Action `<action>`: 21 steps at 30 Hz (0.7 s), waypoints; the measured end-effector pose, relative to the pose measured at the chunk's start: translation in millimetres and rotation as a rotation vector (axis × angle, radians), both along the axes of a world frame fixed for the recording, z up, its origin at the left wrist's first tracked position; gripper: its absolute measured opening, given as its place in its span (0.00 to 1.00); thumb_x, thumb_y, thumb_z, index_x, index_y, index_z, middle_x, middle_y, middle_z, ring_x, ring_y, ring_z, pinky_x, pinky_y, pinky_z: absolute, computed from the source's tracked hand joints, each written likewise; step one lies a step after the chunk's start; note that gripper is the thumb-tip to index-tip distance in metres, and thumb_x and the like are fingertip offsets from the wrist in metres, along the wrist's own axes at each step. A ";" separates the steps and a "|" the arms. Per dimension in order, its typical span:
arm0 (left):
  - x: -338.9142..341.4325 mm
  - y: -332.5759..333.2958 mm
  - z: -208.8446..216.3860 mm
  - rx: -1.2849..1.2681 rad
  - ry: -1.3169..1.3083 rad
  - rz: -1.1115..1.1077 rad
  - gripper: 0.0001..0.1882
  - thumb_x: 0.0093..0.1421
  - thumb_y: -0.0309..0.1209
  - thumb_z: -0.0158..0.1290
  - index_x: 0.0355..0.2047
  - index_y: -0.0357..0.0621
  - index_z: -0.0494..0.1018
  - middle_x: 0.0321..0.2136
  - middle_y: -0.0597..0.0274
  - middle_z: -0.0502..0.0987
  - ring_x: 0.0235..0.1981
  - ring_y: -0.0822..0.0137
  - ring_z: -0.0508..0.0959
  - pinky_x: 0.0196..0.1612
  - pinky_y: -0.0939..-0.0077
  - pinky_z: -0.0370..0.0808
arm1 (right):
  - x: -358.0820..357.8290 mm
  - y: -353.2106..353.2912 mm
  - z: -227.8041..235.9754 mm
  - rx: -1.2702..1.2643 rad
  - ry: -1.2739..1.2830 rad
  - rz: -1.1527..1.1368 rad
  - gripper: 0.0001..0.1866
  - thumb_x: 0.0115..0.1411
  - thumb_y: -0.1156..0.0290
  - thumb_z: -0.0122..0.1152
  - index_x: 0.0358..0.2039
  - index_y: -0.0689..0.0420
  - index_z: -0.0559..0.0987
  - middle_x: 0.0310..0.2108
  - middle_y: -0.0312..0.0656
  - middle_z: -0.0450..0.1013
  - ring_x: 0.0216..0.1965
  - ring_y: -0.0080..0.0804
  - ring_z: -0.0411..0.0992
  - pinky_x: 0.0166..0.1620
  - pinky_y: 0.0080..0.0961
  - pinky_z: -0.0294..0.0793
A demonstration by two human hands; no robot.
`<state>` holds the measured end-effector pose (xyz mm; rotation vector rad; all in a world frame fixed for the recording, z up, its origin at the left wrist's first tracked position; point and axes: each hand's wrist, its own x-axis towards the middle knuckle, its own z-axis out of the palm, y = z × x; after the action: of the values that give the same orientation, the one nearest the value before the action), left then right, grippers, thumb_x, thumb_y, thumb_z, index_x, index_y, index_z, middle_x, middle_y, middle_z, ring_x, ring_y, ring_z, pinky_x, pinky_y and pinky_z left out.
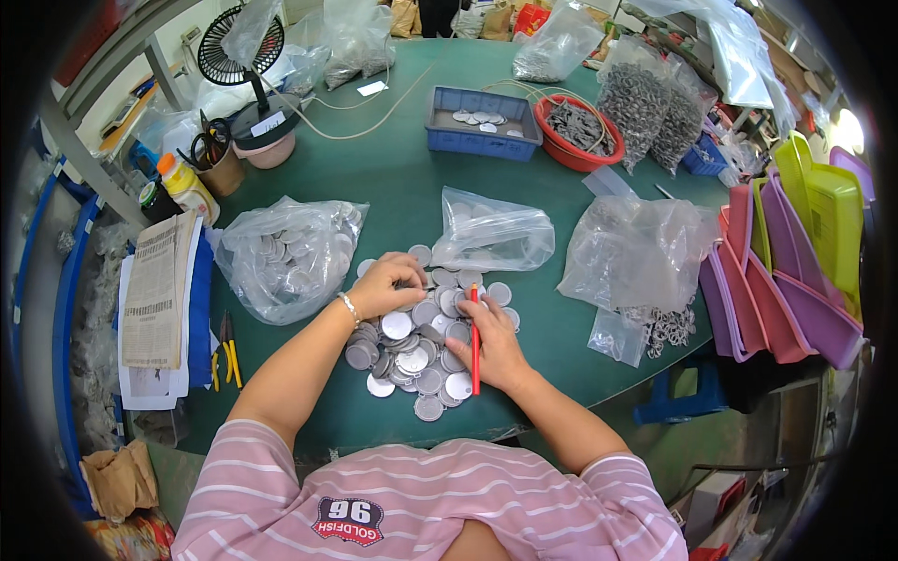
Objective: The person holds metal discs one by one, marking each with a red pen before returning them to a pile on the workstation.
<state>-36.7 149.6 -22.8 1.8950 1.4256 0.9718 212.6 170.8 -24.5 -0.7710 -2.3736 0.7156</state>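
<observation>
A heap of round silvery-grey metal discs [396, 325] lies on the green table in front of me. Some discs show a bright face and others a duller one. At the heap's upper left, my left hand [385, 286] is closed, its fingers curled down among the discs; what the fingertips hold is hidden. A red pencil or pen [475, 351] is held in my right hand [498, 348], pointing roughly away from me. That hand's thumb and fingers also reach the discs at the heap's right side.
Beyond the heap lie a clear bag of discs [290, 252] and another clear bag [494, 234]. A blue tray [482, 147] and red bowl [582, 154] stand farther back. Pliers [232, 360] lie left; metal rings [669, 329] and stacked coloured bins [762, 280] are right.
</observation>
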 end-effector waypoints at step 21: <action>9.3 47.9 -17.6 -0.021 0.334 0.184 0.13 0.49 0.33 0.53 0.36 0.43 0.72 0.39 0.55 0.70 0.42 0.55 0.68 0.48 0.67 0.64 | -13.2 67.9 22.5 0.474 -0.020 -0.059 0.19 0.42 0.80 0.56 0.38 0.55 0.70 0.45 0.44 0.69 0.45 0.42 0.67 0.45 0.36 0.62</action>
<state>-27.4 197.4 -40.4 2.0064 1.8203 0.7400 199.4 238.7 -1.9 -0.6359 -2.3878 0.1065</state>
